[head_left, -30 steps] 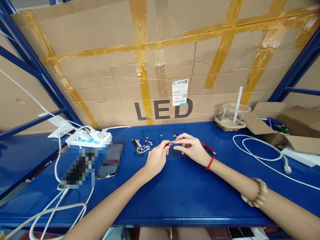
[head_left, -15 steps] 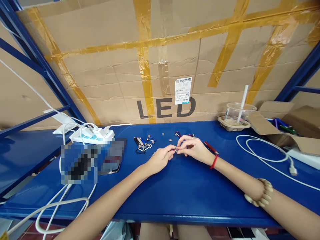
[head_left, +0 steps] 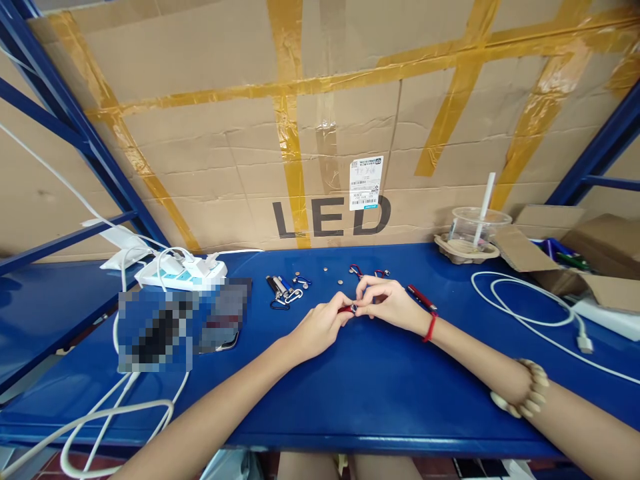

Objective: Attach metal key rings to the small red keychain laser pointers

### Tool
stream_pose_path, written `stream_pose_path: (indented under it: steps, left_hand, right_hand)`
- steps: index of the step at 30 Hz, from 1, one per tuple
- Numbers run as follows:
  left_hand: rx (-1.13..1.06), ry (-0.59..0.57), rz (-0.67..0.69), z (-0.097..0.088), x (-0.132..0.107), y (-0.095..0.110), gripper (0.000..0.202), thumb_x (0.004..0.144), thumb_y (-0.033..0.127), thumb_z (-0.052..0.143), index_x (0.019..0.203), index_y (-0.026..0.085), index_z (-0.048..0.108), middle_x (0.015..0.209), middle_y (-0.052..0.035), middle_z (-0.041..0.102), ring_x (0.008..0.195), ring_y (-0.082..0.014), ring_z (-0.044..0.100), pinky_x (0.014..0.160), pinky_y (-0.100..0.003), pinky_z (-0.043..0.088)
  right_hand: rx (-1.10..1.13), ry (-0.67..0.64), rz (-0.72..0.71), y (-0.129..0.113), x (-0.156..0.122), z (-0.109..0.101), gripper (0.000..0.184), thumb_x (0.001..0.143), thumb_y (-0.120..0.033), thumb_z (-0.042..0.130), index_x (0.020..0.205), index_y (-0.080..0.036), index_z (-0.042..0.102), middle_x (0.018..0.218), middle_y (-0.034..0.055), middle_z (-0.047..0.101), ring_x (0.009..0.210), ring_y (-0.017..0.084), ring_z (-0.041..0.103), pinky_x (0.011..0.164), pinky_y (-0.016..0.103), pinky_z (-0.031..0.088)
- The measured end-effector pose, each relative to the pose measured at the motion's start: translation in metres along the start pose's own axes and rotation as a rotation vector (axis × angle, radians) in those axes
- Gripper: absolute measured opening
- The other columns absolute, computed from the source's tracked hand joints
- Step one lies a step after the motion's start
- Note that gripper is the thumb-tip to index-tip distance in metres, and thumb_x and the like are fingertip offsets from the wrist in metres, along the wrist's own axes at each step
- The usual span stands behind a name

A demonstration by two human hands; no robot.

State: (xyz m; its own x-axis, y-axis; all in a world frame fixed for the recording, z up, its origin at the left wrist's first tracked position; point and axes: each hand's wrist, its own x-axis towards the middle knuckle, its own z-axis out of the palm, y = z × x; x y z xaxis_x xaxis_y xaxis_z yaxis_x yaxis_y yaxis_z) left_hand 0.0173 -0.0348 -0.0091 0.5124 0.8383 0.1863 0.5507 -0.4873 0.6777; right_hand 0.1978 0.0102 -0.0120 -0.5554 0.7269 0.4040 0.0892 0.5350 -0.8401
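The surface (head_left: 310, 407) is a blue sheet with a raised front edge, set between blue frame posts (head_left: 85, 140). Cardboard (head_left: 210, 167) closes off the rear; it is crossed with yellow tape (head_left: 289, 133), printed "LED" in black, and carries a white label (head_left: 365, 183). Reddish flooring shows below the front edge.

The red tube (head_left: 345, 309) is at the middle of the surface, between the two hands. The left hand (head_left: 317, 327) has its grip clamped on the tube; a metallic end points toward the right hand (head_left: 393, 305). The right grip has thumb and fingertips together at that end; whether it is clamped on the end cannot be told.

Behind the hands lie small discs (head_left: 340, 282) and red clips (head_left: 355, 270). A group of black, silver and blue tubes (head_left: 280, 288) with clips lies to the left. A second red tube (head_left: 423, 298) lies just beside the right wrist.

Left side: a white power strip (head_left: 180, 275) with plugs inserted, a phone (head_left: 227, 317), and a blurred area. Right side: a clear cup (head_left: 477, 227) with a straw, a looped white cable (head_left: 493, 313), and an open box (head_left: 595, 280) containing coloured items.
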Motion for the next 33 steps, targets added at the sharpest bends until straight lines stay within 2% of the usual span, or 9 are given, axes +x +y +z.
stream_pose_path:
  steps: [6, 13, 18, 28, 33]
  left_hand:
    - [0.099, 0.016, -0.008, 0.000, 0.000, 0.000, 0.016, 0.088, 0.026, 0.031, 0.096, 0.022, 0.044, 0.085, -0.0007, 0.059, 0.072, -0.0145, 0.055, 0.063, -0.023, 0.039]
    - [0.114, 0.088, 0.018, 0.001, 0.001, -0.001, 0.009, 0.088, 0.026, 0.034, 0.084, 0.021, 0.041, 0.088, -0.0014, 0.061, 0.077, -0.0163, 0.058, 0.064, -0.025, 0.042]
    - [0.192, 0.143, 0.065, 0.001, 0.002, -0.002, 0.009, 0.088, 0.024, 0.036, 0.082, 0.021, 0.041, 0.094, -0.0029, 0.060, 0.084, -0.0164, 0.058, 0.069, -0.026, 0.043]
    - [0.475, 0.196, 0.209, 0.000, 0.005, -0.008, 0.020, 0.091, 0.029, 0.028, 0.079, 0.018, 0.041, 0.084, -0.0061, 0.059, 0.077, -0.0173, 0.058, 0.065, -0.028, 0.046]
    - [0.481, 0.207, 0.204, -0.001, 0.008, -0.009, 0.023, 0.091, 0.030, 0.029, 0.081, 0.018, 0.045, 0.082, -0.0061, 0.059, 0.076, -0.0168, 0.058, 0.066, -0.028, 0.046]
  right_hand:
    - [-0.064, 0.035, -0.023, 0.001, -0.001, 0.002, 0.026, 0.065, -0.034, 0.070, 0.052, -0.015, 0.059, 0.066, 0.0008, 0.048, 0.053, 0.008, 0.048, 0.044, 0.021, 0.041]
    - [0.018, 0.078, 0.027, 0.003, -0.001, 0.005, 0.027, 0.063, -0.038, 0.070, 0.054, -0.015, 0.058, 0.065, 0.0005, 0.048, 0.049, 0.007, 0.047, 0.040, 0.021, 0.043]
    - [0.044, 0.104, 0.040, 0.002, -0.001, 0.007, 0.030, 0.061, -0.039, 0.071, 0.053, -0.014, 0.056, 0.066, 0.0001, 0.049, 0.044, 0.006, 0.047, 0.038, 0.021, 0.042]
    - [0.045, 0.142, 0.063, 0.002, -0.002, 0.010, 0.033, 0.062, -0.041, 0.069, 0.054, -0.014, 0.052, 0.065, -0.0006, 0.050, 0.041, 0.005, 0.048, 0.038, 0.020, 0.040]
    - [0.068, 0.161, 0.089, 0.002, -0.001, 0.011, 0.032, 0.062, -0.041, 0.070, 0.056, -0.014, 0.053, 0.065, -0.0010, 0.050, 0.039, 0.005, 0.047, 0.038, 0.019, 0.039]
